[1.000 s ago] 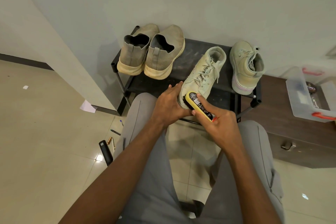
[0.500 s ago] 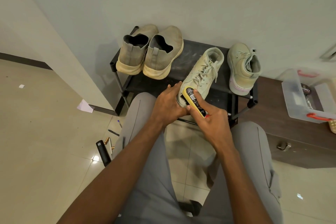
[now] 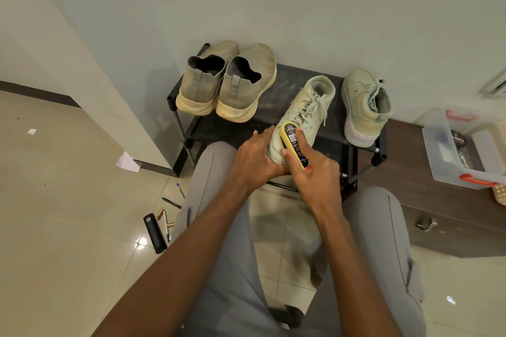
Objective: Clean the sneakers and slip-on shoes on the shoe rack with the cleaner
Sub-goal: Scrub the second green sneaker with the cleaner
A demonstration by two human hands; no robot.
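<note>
- Currently the person sits facing a black shoe rack (image 3: 276,96) set against the wall, grey-trousered knees on either side of its front edge.
- Left hand (image 3: 253,157) lies on the toe end of a pale green sneaker (image 3: 304,111); fingers fairly straight along the shoe's left side, steadying it on the top shelf.
- Right hand (image 3: 317,175) grips a yellow cleaner (image 3: 294,145) with a black printed label; thumb on one side, fingers curled on the other. Cleaner is pressed on the toe of that sneaker.
- Second sneaker (image 3: 365,107) stands at the right end of the shelf, heel toward the camera, apart from the first.
- Pair of slip-on shoes (image 3: 227,85), beige, side by side at the left end, heels toward the camera.
- Right of the rack: dark wooden cabinet (image 3: 438,213) carrying a clear plastic box (image 3: 449,161) with red latches.
- Floor, left of the knee: pens (image 3: 171,202) and a black stick-shaped object (image 3: 154,232); cannot tell what it is.
</note>
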